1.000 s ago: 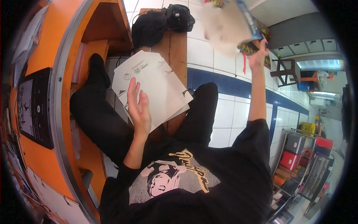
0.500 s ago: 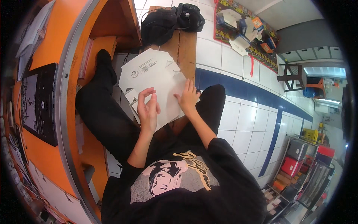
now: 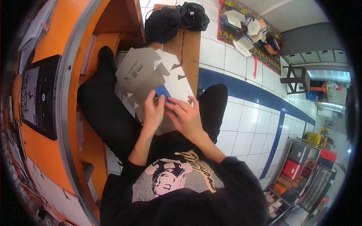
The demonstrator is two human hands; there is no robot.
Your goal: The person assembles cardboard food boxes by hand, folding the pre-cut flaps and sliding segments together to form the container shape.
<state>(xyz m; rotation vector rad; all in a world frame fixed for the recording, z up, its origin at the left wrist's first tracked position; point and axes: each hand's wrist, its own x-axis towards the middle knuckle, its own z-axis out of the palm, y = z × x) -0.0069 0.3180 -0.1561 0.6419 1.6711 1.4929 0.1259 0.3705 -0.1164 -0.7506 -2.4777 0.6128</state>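
- One tablet (image 3: pixel 40 97).
- One cardboard sheet (image 3: pixel 137 77), flat earlier, now tilted and shadowed above pale sheets (image 3: pixel 180 83), overlapped beyond counting.
- Left hand (image 3: pixel 154 113) and right hand (image 3: pixel 185 116), empty before, now pinch its blue flap (image 3: pixel 163 91) close together; some fingertips are hidden.
- One mat (image 3: pixel 225 37), several boxes (image 3: pixel 243 46).

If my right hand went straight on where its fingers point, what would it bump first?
Probably the blue patch on the cardboard, close ahead of the right hand, though depth is hard to tell.
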